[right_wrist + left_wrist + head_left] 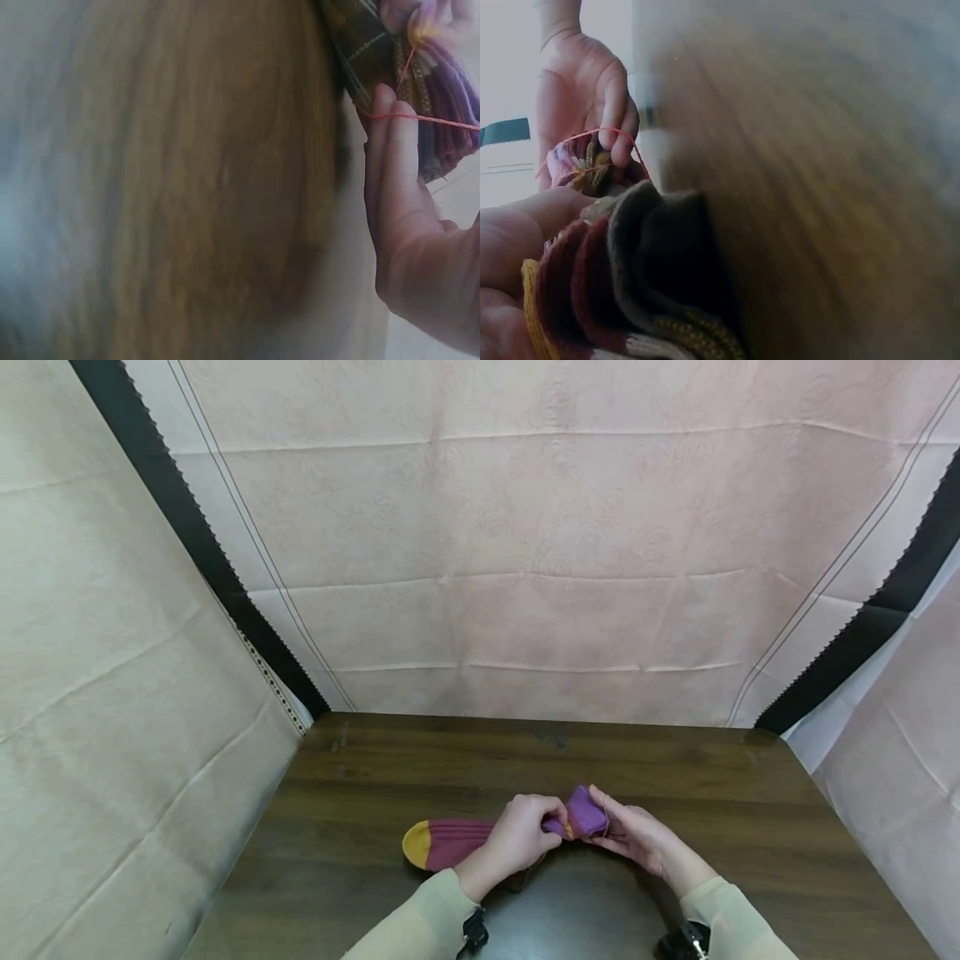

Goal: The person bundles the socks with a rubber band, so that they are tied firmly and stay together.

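Note:
A bundle of socks (459, 843) lies sideways over the table, with mauve fabric and a yellow toe at its left end. My left hand (517, 833) grips the bundle near its purple cuff end (587, 812). Several layers in maroon, olive and yellow show in the left wrist view. My right hand (637, 837) is at the cuff end, its fingers spread on either side of it. Across two straight fingers (401, 161) of that hand runs a thin red string (442, 121), which loops around the cuffs. Gathered cuffs hide part of the string.
The brown wooden table (390, 768) extends around the hands. Pale fabric (555, 543) hangs behind its far edge, and more fabric (112, 735) hangs on the left and right sides. A dark wrist device (472, 931) sits by the left sleeve.

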`<state>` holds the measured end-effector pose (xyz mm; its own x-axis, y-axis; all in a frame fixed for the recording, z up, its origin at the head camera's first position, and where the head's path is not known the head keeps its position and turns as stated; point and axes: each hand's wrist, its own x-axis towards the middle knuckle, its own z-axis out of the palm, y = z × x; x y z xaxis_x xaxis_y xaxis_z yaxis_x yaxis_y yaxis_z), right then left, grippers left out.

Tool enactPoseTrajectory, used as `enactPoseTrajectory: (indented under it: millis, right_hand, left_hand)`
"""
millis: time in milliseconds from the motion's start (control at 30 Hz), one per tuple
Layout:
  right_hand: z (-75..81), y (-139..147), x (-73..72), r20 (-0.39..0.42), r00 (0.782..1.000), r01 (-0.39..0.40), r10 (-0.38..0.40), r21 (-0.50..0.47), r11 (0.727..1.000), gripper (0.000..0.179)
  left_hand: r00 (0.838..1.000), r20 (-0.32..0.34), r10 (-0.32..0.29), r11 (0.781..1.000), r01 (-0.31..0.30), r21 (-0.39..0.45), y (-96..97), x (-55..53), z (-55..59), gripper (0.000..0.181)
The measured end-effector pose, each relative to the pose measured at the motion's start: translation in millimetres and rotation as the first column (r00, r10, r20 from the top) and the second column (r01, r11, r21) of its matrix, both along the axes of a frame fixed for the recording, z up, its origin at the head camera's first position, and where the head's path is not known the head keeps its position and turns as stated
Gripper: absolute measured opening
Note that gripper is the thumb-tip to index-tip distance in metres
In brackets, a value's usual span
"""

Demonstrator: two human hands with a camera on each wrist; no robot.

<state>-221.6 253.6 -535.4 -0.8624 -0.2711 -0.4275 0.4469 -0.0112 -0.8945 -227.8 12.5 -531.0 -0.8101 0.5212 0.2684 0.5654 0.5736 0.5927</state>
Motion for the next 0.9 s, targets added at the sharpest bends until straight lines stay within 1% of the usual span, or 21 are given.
enactPoseTrajectory:
  millis: [100, 167, 233, 333, 433, 533, 633, 733, 800, 900]
  right_hand:
    - [2.3, -1, 0.2, -0.042, 0.999, -0.003, 0.006, 0.065, 0.998, 0.052]
    - [4.2, -3, 0.7, -0.080, 0.997, -0.010, 0.020, 0.120, 0.993, 0.044]
    - [5.8, -5, 1.8, -0.127, 0.991, -0.019, 0.044, 0.192, 0.981, 0.040]
    - [9.1, -8, 5.0, -0.205, 0.973, -0.041, 0.104, 0.293, 0.955, 0.037]
    - [11.3, -10, 7.5, -0.275, 0.948, -0.045, 0.158, 0.377, 0.925, 0.032]
    - [13.5, -12, 8.1, -0.312, 0.932, -0.030, 0.184, 0.438, 0.898, 0.036]
    - [14.9, -12, 7.9, -0.338, 0.918, -0.015, 0.208, 0.493, 0.870, 0.047]
    - [14.3, -15, 9.7, -0.376, 0.906, 0.039, 0.194, 0.531, 0.847, 0.059]
    - [11.8, -17, 12.1, -0.401, 0.903, 0.090, 0.155, 0.528, 0.845, 0.065]
    - [6.5, -21, 16.6, -0.419, 0.904, 0.148, 0.083, 0.489, 0.860, 0.069]
  left_hand:
    - [1.000, -0.003, -0.018, 1.000, 0.018, -0.022, 1.0, 0.2, 0.2, 0.024]
    - [1.000, 0.002, -0.026, 0.999, 0.026, -0.028, 1.2, 0.2, 0.3, 0.023]
    - [1.000, 0.010, -0.029, 0.999, 0.030, -0.034, 1.3, 0.4, 0.6, 0.023]
    - [0.999, 0.019, -0.029, 0.999, 0.029, -0.045, 1.8, 1.3, 1.3, 0.023]
    - [0.999, 0.023, -0.029, 0.998, 0.030, -0.055, 2.6, 2.4, 2.6, 0.024]
    - [0.999, 0.019, -0.041, 0.997, 0.042, -0.067, 2.7, 2.6, 3.7, 0.025]
    - [0.997, 0.006, -0.071, 0.994, 0.071, -0.087, 1.4, 1.0, 4.1, 0.025]
    - [0.995, -0.006, -0.100, 0.989, 0.099, -0.111, -0.1, -1.4, 3.4, 0.024]
    - [0.994, -0.010, -0.112, 0.986, 0.110, -0.122, -0.7, -2.7, 2.8, 0.022]
    - [0.993, -0.020, -0.119, 0.985, 0.116, -0.130, -1.3, -2.7, 2.4, 0.021]
